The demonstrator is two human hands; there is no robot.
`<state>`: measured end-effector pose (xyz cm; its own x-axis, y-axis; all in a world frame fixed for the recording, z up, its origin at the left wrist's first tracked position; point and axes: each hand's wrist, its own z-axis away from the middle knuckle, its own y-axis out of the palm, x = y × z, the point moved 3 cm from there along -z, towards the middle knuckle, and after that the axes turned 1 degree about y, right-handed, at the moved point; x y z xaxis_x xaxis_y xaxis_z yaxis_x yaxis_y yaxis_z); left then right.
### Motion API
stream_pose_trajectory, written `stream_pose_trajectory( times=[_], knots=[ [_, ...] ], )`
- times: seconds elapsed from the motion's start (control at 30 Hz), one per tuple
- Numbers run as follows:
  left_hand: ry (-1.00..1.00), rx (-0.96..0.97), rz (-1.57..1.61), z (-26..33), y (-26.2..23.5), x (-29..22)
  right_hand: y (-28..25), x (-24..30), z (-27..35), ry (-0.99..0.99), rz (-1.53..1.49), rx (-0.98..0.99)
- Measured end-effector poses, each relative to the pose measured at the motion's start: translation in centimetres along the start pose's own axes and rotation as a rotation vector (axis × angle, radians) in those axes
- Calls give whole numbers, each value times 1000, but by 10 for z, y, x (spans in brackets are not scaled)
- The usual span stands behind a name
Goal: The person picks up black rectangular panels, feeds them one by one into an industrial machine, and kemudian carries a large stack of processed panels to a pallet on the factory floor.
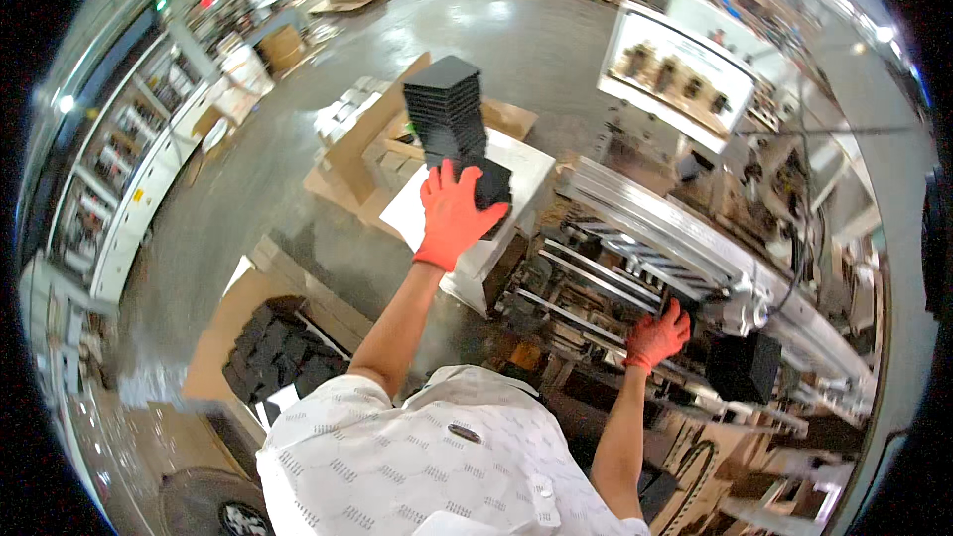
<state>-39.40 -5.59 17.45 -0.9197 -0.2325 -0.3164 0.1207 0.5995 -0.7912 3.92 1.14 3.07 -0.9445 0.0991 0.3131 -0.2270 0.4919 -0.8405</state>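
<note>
White patterned shirt nearest the lens, I stand between an open carton and a machine. At left, the carton corrals loose black pieces, its walls presumably there to stop spills. Next, a tall black stack rises on the white counter, its flat layers likely keeping it upright. My left hand, orange-gloved, has its grip spread, fingers apart, over a low black pile before the stack, perhaps to steady it; contact I cannot confirm. Farther right, my right hand is at the machine, fingers bent, whether that grip holds anything unclear. Just beside it sits a black box.
</note>
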Motion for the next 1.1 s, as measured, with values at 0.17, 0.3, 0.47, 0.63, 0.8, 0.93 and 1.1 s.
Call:
stream_pose_trajectory(
  times=[0.17, 0.3, 0.47, 0.63, 0.8, 0.93, 1.1],
  knots=[
    [-245, 126, 17, -5, 32, 35, 1, 4, -4, 33, 20, 60],
    [-171, -71, 133, 2, 15, 13, 15, -12, -3, 55, 77, -4],
    [-120, -53, 542, 44, 0, -33, 14, -10, 3, 84, 142, 21],
    [-153, 191, 953, 125, 50, -86, 16, -10, 0, 99, 212, 65],
    [-227, 572, 1118, 159, 85, -110, 7, -16, -1, 19, 147, -109],
    [-174, 597, 1056, 150, 85, -114, 10, -3, -17, -108, 134, -155],
    [23, 495, 950, 149, 96, -122, 15, -10, -13, -47, 222, -93]
  ],
)
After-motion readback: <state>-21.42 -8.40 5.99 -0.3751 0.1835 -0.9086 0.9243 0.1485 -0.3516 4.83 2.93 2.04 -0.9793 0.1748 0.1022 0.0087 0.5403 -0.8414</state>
